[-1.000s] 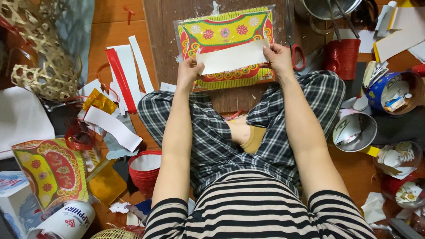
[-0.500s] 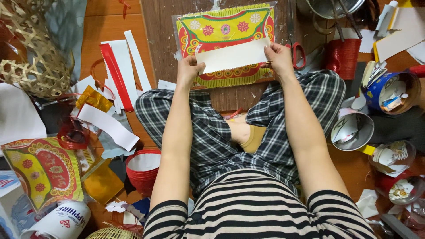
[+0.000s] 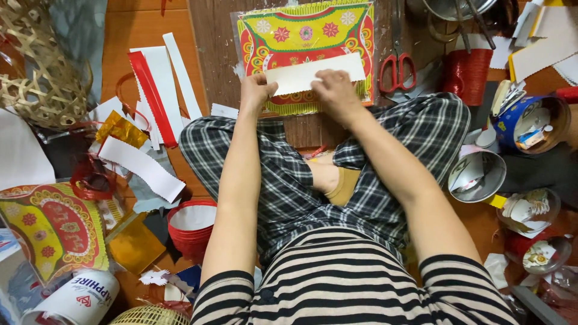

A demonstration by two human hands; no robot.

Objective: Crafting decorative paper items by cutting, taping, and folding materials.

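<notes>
White paper strip [image 3: 313, 73] pinched flat by left hand [image 3: 256, 93] and right hand [image 3: 334, 93] fingers, aligned over patterned sheet [image 3: 304, 33]; red scissors [image 3: 396, 66] beside.

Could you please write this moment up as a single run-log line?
left hand: holds white paper strip end | right hand: presses strip middle | under: yellow-red patterned sheet | nearby: red-handled scissors

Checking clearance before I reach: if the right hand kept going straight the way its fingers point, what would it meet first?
The right hand points up and left across the white strip. Beyond that it would likely cross the patterned sheet; nothing else appears in that line.
</notes>
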